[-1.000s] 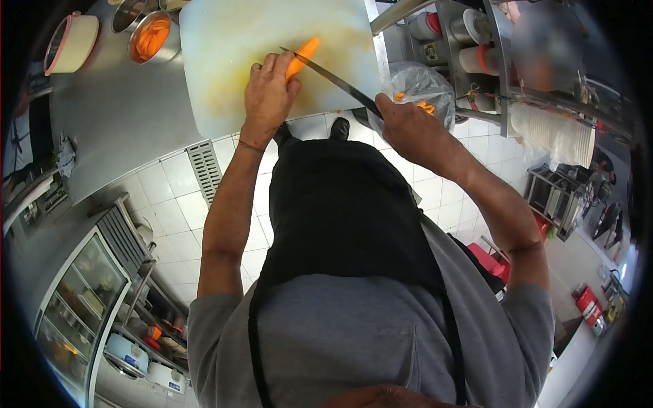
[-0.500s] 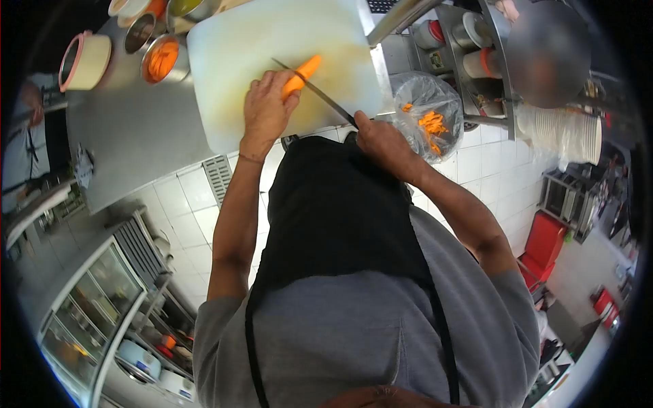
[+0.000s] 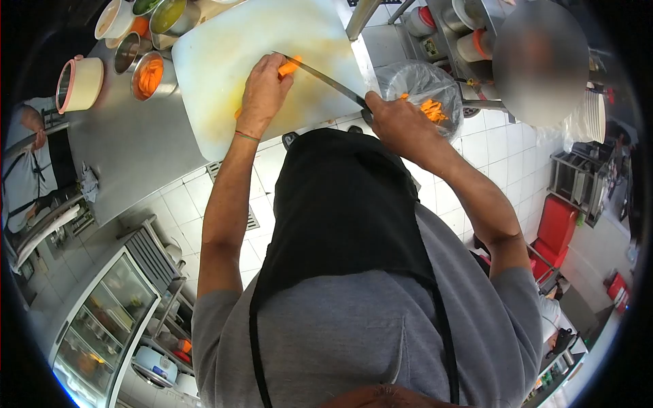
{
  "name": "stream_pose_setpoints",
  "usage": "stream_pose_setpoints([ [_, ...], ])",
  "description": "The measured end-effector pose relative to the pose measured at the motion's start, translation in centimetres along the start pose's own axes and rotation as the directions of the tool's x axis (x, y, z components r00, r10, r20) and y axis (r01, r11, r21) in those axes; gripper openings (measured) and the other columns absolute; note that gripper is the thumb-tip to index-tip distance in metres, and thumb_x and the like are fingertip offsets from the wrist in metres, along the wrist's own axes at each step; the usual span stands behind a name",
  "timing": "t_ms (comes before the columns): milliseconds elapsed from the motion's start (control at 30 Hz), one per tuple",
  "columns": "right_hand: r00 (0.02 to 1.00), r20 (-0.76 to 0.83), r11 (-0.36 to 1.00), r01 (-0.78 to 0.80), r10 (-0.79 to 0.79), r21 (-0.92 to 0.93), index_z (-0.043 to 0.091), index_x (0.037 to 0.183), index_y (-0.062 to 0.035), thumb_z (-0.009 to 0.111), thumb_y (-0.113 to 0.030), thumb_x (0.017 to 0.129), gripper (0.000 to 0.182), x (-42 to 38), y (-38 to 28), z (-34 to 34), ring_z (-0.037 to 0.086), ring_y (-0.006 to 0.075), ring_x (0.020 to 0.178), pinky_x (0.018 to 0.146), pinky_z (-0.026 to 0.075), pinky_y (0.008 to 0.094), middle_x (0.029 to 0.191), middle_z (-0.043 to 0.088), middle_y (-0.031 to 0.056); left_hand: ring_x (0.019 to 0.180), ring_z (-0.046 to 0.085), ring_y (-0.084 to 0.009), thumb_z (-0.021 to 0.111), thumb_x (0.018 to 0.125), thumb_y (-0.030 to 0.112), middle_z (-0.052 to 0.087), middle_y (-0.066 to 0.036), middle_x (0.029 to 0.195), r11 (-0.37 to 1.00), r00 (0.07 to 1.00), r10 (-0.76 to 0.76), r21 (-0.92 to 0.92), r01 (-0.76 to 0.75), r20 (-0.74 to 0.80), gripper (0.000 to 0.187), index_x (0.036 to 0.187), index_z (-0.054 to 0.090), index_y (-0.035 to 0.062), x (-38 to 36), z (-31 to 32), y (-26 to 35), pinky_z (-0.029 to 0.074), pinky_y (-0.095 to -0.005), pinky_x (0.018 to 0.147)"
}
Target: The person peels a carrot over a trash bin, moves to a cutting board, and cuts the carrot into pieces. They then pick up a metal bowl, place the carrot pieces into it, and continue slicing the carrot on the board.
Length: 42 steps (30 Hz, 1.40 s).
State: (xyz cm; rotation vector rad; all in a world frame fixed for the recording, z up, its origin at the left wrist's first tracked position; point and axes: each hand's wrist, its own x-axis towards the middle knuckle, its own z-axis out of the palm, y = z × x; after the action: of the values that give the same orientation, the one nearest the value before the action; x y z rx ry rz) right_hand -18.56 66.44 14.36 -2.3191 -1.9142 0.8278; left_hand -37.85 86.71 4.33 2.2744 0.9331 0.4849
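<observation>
My left hand (image 3: 264, 88) is closed on a short piece of carrot (image 3: 290, 66), pressing it against the white cutting board (image 3: 218, 41). In my right hand (image 3: 401, 126) is the dark handle of a long knife (image 3: 330, 83). Its blade slants up and left across the board, the tip close to my left fingertips and the edge at the carrot. Another bit of orange carrot (image 3: 237, 112) shows at the left side of my left wrist, mostly hidden by it. Left of the board, a metal bowl (image 3: 166, 83) holds cut carrot pieces (image 3: 150, 76).
A clear plastic bag (image 3: 408, 71) with orange scraps (image 3: 432, 109) hangs right of the board. More metal bowls (image 3: 128, 54) and a cream container (image 3: 85, 85) stand on the steel counter (image 3: 129, 153). One person (image 3: 30, 143) is at far left, another (image 3: 541, 61) at upper right.
The longer carrot piece under the blade is gone from there; a shorter piece is at my left fingertips, and a bit shows by my left wrist. The whole view has shifted slightly.
</observation>
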Motion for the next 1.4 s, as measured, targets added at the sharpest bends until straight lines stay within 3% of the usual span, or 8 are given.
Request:
stream_pose_setpoints([
  [200, 0.998, -0.018, 0.998, -0.055, 0.055, -0.038, 0.048, 0.105, -0.0009, 0.053, -0.002, 0.092, 0.014, 0.1, -1.6, 1.2, 0.071, 0.0472, 0.081, 0.071, 0.058, 0.0577, 0.081, 0.069, 0.0277, 0.094, 0.065, -0.0367, 0.070, 0.087, 0.005, 0.065, -0.018, 0.102, 0.999, 0.999, 0.035, 0.009, -0.035, -0.021, 0.022, 0.106, 0.061, -0.0006, 0.2, 0.2, -0.7, 0.053, -0.0444, 0.084],
  [733, 0.990, -0.136, 0.927, 0.006, 0.049, 0.375, 0.045, 0.107, 0.0014, 0.060, -0.009, 0.093, 0.023, 3.9, -0.9, 8.6, 0.065, 0.0537, 0.088, 0.078, 0.051, 0.0615, 0.084, 0.066, 0.0324, 0.102, 0.063, -0.0403, 0.074, 0.085, 0.010, 0.065, -0.022, 0.109, 1.000, 0.992, 0.002, -0.022, 0.001, 0.126, 0.028, 0.108, 0.063, -0.0015, 1.1, -0.5, -1.5, 0.052, -0.0464, 0.090],
  [833, 0.976, -0.211, 0.878, 0.057, 0.051, 0.476, 0.045, 0.111, -0.0001, 0.062, -0.013, 0.093, 0.027, 2.7, 0.0, 9.0, 0.066, 0.0539, 0.089, 0.077, 0.052, 0.0612, 0.085, 0.066, 0.0342, 0.089, 0.066, -0.0323, 0.080, 0.084, 0.016, 0.067, -0.017, 0.101, 0.996, 0.993, -0.051, 0.080, 0.043, 0.104, 0.033, 0.111, 0.066, 0.0016, 2.2, -0.6, -3.3, 0.054, -0.0438, 0.080],
  [933, 0.942, -0.267, 0.858, -0.041, 0.204, 0.513, 0.045, 0.111, -0.0003, 0.061, -0.012, 0.093, 0.027, -0.2, 1.5, 9.5, 0.065, 0.0553, 0.087, 0.076, 0.050, 0.0613, 0.083, 0.066, 0.0341, 0.087, 0.066, -0.0326, 0.080, 0.085, 0.025, 0.068, -0.016, 0.099, 0.868, 0.970, 0.244, 0.445, -0.221, 0.005, 0.036, 0.110, 0.068, 0.0027, 2.9, -1.2, -0.9, 0.054, -0.0454, 0.081],
  [1167, 0.906, -0.267, 0.757, -0.083, 0.328, 0.648, 0.046, 0.110, -0.0011, 0.063, -0.010, 0.092, 0.026, -9.3, 4.4, 8.8, 0.062, 0.0554, 0.077, 0.069, 0.051, 0.0555, 0.081, 0.065, 0.0319, 0.091, 0.068, -0.0387, 0.072, 0.087, 0.017, 0.069, -0.020, 0.091, 0.902, 0.959, 0.125, 0.374, -0.216, 0.254, 0.015, 0.094, 0.072, 0.0032, 6.6, 2.7, 1.9, 0.054, -0.0489, 0.084],
  [1267, 0.845, -0.329, 0.701, -0.073, 0.421, 0.710, 0.050, 0.112, -0.0017, 0.065, -0.006, 0.092, 0.025, -13.0, 5.6, 9.4, 0.064, 0.0470, 0.068, 0.063, 0.051, 0.0492, 0.078, 0.064, 0.0263, 0.083, 0.068, -0.0409, 0.072, 0.084, 0.014, 0.068, -0.024, 0.086, 0.874, 0.903, 0.284, 0.300, -0.382, 0.321, 0.015, 0.088, 0.067, 0.0009, 6.8, 6.7, 4.5, 0.053, -0.0506, 0.075],
  [1333, 0.796, -0.288, 0.632, -0.148, 0.533, 0.760, 0.055, 0.114, -0.0021, 0.064, -0.003, 0.093, 0.023, -14.8, 6.3, 9.7, 0.064, 0.0292, 0.063, 0.058, 0.050, 0.0405, 0.076, 0.063, 0.0177, 0.080, 0.068, -0.0402, 0.073, 0.087, 0.015, 0.070, -0.021, 0.086, 0.955, 0.922, 0.289, -0.148, -0.258, 0.257, 0.021, 0.097, 0.067, -0.0022, 5.6, 11.2, 8.5, 0.054, -0.0476, 0.072],
  [1400, 0.716, -0.262, 0.580, -0.238, 0.647, 0.779, 0.058, 0.119, -0.0037, 0.061, -0.003, 0.099, 0.021, -15.9, 7.1, 9.8, 0.059, 0.0122, 0.062, 0.054, 0.047, 0.0322, 0.075, 0.064, 0.0083, 0.102, 0.064, -0.0382, 0.076, 0.087, 0.021, 0.068, -0.021, 0.103, 0.889, 0.887, 0.454, 0.015, -0.457, 0.080, 0.030, 0.106, 0.066, -0.0016, 5.2, 13.9, 12.2, 0.052, -0.0460, 0.090],
])
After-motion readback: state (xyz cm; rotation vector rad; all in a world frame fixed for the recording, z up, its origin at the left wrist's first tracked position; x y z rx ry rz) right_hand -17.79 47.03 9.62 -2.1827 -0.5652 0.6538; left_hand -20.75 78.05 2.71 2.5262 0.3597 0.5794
